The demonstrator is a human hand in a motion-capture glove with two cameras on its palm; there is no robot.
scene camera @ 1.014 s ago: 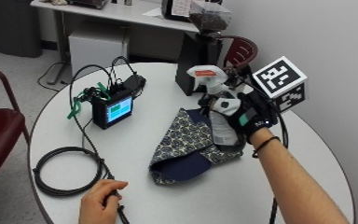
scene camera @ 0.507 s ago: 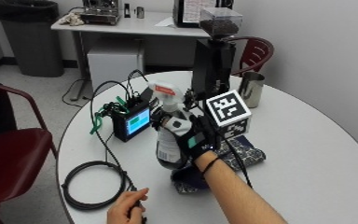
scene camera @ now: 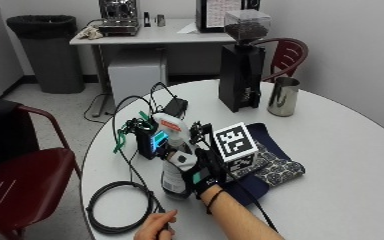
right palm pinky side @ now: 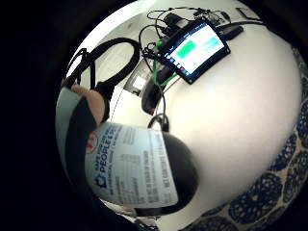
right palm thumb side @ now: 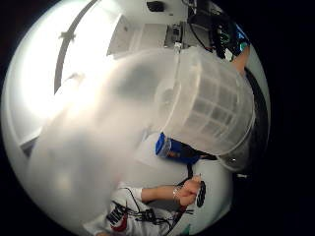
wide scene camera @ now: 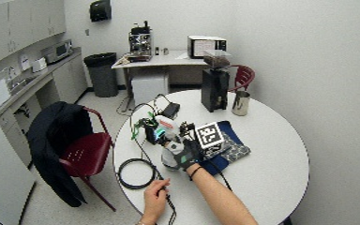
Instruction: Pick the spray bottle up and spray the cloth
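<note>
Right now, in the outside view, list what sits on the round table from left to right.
Black cable coil → lit screen device → spray bottle, held by the gloved right hand → patterned cloth → steel pitcher.

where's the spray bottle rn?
Outside view: spray bottle held by the gloved right hand, just left of the cloth, in front of the lit screen device.

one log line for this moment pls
hand: grips bottle | bottle: upright, by cloth | spray: not seen
</note>
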